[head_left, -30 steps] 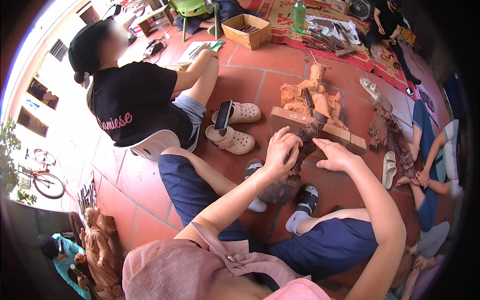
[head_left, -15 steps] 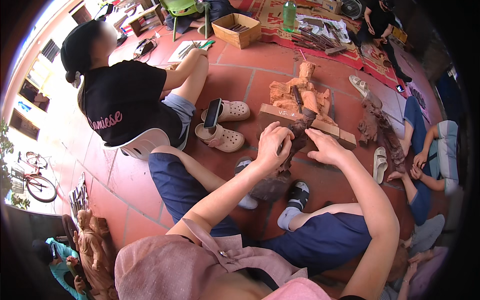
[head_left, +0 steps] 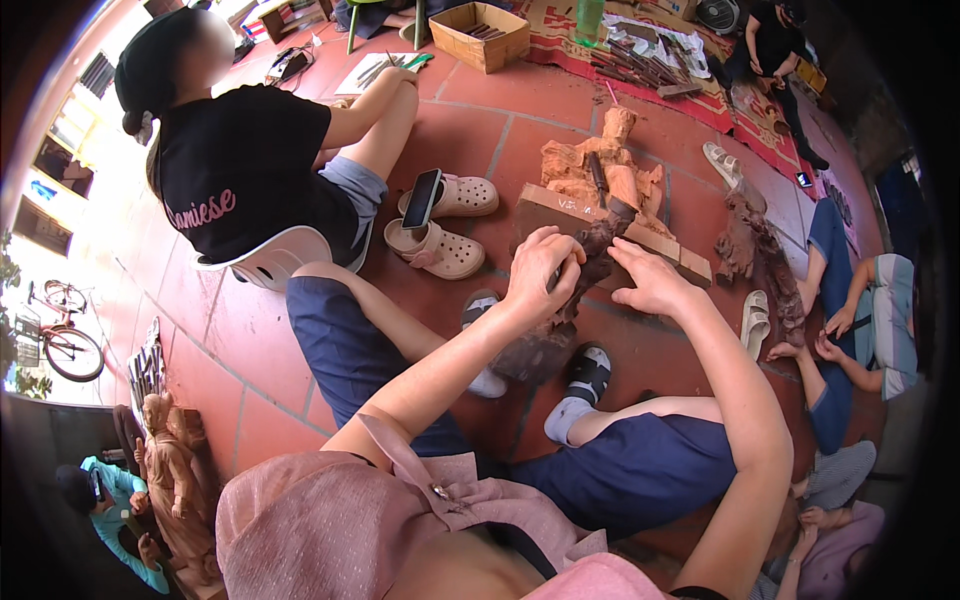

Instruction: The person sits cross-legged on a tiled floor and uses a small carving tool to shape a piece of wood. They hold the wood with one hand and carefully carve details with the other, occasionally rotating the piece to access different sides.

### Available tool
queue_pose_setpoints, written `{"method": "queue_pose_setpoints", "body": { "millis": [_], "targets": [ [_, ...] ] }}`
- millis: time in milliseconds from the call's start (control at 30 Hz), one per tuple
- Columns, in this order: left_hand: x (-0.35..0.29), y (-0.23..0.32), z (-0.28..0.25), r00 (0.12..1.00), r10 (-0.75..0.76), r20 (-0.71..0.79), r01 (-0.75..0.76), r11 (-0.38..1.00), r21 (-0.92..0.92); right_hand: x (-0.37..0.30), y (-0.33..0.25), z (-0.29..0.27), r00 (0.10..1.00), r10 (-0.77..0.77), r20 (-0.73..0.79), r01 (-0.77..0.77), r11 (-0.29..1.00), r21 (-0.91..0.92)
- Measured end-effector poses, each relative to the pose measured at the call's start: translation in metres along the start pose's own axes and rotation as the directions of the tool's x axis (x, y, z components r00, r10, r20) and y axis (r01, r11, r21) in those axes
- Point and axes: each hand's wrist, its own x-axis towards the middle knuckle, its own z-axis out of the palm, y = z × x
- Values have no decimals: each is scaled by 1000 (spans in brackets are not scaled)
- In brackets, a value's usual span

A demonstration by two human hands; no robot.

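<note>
While the dark wood carving point(head_left: 575, 290) at twelve o'clock between the feet is gripped by the closed left hand point(head_left: 540, 275), it should be steadied with the open-fingered right hand point(head_left: 650, 285).

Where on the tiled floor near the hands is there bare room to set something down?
Bare tiles lie between the cardboard box and the pale carved figure, and left of the white stool. It is crowded around the dark carving under both hands, beside the clogs.

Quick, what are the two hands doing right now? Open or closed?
Left hand: closed in a grip on the dark wood carving; whether it also holds a tool cannot be told.
Right hand: open, fingers spread, resting on the same carving.
</note>
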Motion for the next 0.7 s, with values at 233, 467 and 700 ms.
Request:
{"method": "queue_pose_setpoints", "body": {
  "millis": [233,467,700],
  "targets": [
    [-7,-3,3,1000,13,10,-13,1000,-17,0,2,0,1000,-5,6,5,998,64],
    [-1,-5,4,1000,-26,16,26,999,-44,1,5,0,1000,-17,-2,18,999,45],
    [-5,-3,3,996,-61,-63,57,996,-70,1,4,-1,1000,-18,1,18,999,37]
  ]
}}
